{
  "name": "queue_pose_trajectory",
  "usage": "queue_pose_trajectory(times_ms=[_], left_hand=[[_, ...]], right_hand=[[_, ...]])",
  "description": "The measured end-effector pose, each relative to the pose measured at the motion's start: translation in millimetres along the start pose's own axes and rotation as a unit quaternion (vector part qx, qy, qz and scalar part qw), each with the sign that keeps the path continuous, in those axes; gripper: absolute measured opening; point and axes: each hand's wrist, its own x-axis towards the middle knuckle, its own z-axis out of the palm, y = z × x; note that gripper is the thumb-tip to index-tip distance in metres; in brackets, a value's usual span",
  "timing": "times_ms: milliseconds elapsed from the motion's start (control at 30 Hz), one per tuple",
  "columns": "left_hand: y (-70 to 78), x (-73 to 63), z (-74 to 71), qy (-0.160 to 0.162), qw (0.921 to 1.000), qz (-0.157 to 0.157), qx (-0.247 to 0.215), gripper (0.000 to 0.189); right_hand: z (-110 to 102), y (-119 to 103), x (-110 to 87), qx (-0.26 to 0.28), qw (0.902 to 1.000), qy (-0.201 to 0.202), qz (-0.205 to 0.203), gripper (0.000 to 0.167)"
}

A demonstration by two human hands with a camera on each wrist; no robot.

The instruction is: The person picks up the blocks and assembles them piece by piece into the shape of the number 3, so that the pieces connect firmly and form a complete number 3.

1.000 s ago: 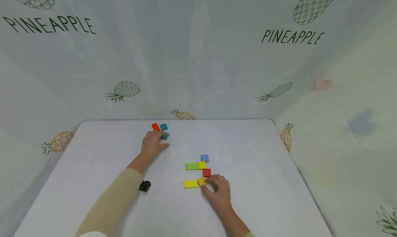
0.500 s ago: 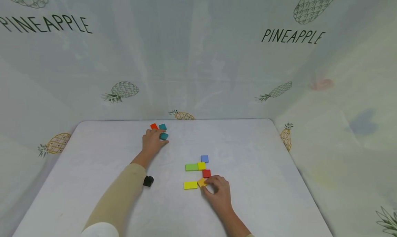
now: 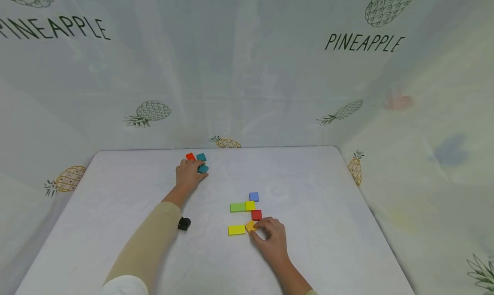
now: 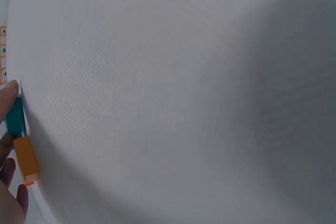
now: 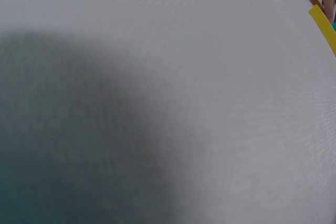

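My left hand (image 3: 188, 174) reaches to the back of the table and pinches a teal block (image 3: 203, 169) between thumb and fingertips. Just behind it lie a second teal block (image 3: 201, 157) and a red-orange block (image 3: 190, 156) partly covered by the fingers. In the left wrist view the teal block (image 4: 16, 116) shows by the thumb at the left edge, with an orange block (image 4: 26, 158) below it. Nearer the front, my right hand (image 3: 272, 237) pinches a small orange block (image 3: 251, 227) between thumb and index finger. It sits turned at a corner beside a long yellow block (image 3: 236, 230).
A red block (image 3: 256, 215), a small yellow block (image 3: 250, 206), a green block (image 3: 237, 207) and a blue block (image 3: 254, 197) lie close together beyond the right hand. A black object (image 3: 184, 224) is at the left sleeve. A pineapple-print curtain (image 3: 224, 72) stands behind the white table (image 3: 308, 188).
The left thumb has closed in on the teal block, which has turned slightly between the fingers. The right hand stays at the orange block.
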Motion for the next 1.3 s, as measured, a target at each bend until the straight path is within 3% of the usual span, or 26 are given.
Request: queue_pose_trajectory(times_ms=[333,767,1067,1300], left_hand=[[7.3,-17.0,-0.3,0.019,0.9992,0.03,-0.016,0.044],[31.4,-57.0,6.1,-0.017,0.9972,0.06,-0.041,0.043],[34.9,-81.3,9.8,-0.04,0.9946,0.078,-0.055,0.043],[39.7,-104.3,12.0,-0.059,0.9908,0.097,-0.074,0.043]], right_hand=[[0.6,-0.2,-0.5,-0.001,1.0,-0.001,0.009,0.02],[0.9,-1.7,-0.6,0.008,0.9998,-0.005,0.016,0.017],[1.0,-1.0,-1.0,0.006,1.0,0.0,0.0,0.019],[1.9,0.4,-1.6,0.005,0.9999,-0.006,0.013,0.019]])
